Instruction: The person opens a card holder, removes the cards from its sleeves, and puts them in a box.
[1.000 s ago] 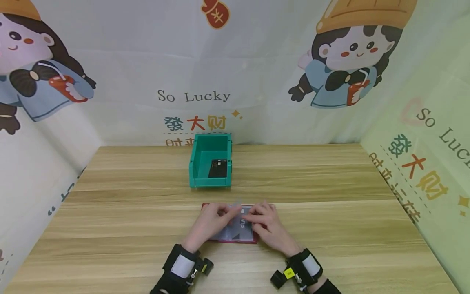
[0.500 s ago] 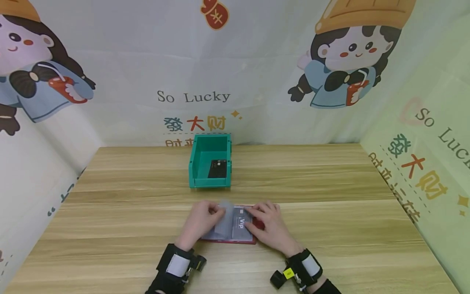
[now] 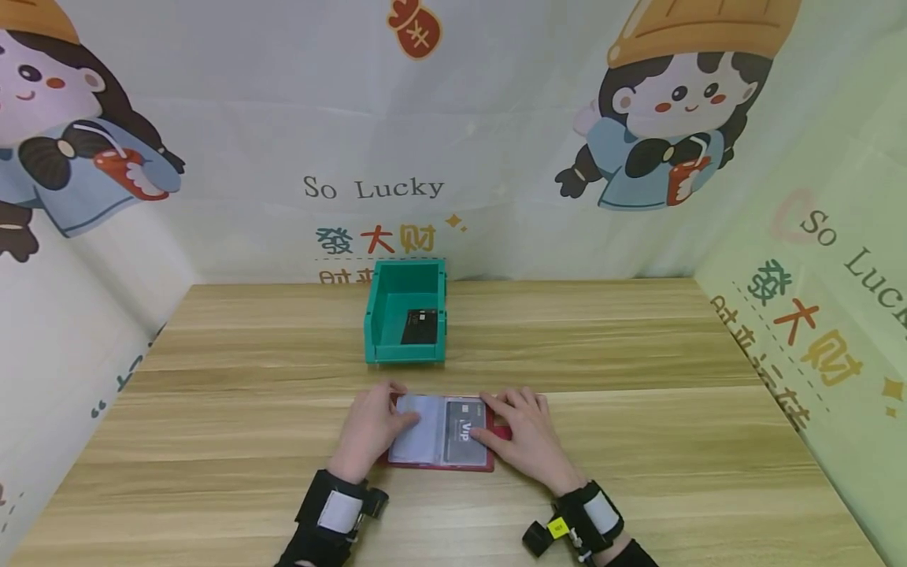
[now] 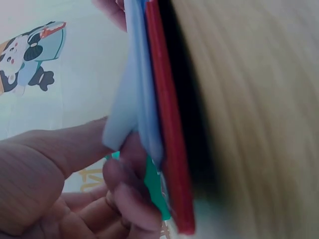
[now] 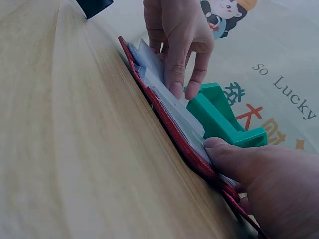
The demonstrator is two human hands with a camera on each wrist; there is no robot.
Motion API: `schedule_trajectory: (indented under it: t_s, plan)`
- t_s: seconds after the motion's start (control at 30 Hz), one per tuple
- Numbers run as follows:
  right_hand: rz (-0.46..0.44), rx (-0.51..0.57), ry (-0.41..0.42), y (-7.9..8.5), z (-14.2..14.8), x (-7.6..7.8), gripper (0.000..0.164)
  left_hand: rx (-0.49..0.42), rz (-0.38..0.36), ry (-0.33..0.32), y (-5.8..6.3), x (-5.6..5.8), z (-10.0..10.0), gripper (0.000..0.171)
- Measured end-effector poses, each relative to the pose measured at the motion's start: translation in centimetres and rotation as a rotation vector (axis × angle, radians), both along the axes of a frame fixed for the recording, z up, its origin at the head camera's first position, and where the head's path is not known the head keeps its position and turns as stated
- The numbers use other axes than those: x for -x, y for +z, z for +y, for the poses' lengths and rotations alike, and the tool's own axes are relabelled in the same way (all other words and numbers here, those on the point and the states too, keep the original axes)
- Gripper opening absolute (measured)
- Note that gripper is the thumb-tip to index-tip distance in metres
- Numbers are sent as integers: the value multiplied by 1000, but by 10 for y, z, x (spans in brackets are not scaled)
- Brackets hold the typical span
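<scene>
An open red card holder (image 3: 468,470) with clear plastic sleeve pages lies on the table in front of the person. In its right-hand sleeve sits a grey card (image 3: 464,437) printed "Vip". The left hand (image 3: 368,433) is at the left side, pinching a clear sleeve page (image 4: 124,99) between thumb and fingers, which the left wrist view shows close up. The right hand (image 3: 524,441) grips the right edge, its thumb (image 5: 219,147) on top of the pages and a fingertip beneath the cover. A red closing flap (image 3: 502,432) pokes out under the right hand.
Behind the card holder stands a green bin (image 3: 405,353) with a black card (image 3: 420,327) lying in it. The wooden table (image 3: 638,354) extends to both sides, with a printed cloth backdrop (image 3: 496,157) along its back and sides.
The left hand has moved left, turning a sleeve page over from right to left. The "Vip" card is now fully uncovered. The right hand has stayed at the right edge.
</scene>
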State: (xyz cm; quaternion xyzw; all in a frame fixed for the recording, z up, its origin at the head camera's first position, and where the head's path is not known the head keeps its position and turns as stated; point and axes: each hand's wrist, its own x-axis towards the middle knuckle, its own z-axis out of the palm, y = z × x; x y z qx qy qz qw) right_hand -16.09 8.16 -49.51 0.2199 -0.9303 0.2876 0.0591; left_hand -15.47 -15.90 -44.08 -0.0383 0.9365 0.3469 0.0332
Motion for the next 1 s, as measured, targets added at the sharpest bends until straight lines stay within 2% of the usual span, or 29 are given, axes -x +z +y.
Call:
schedule_trajectory:
  t_s: [0.13, 0.23, 0.37, 0.43, 0.67, 1.0]
  plan:
    - [-4, -6, -3, 0, 0, 0, 57, 97, 101, -37, 1, -3, 7, 36]
    - [-6, -6, -4, 0, 0, 0, 57, 137, 167, -119, 0, -4, 13, 25]
    - [-4, -1, -8, 0, -1, 0, 56, 67, 159, -248, -3, -5, 21, 10]
    - [2, -9, -12, -1, -1, 0, 57, 31, 149, -277, -5, -4, 23, 7]
    - [-2, -18, -22, 0, -2, 0, 56, 20, 111, -223, -6, -3, 25, 8]
    - [-12, -18, -23, 2, -3, -1, 56, 21, 48, -194, -4, -4, 30, 17]
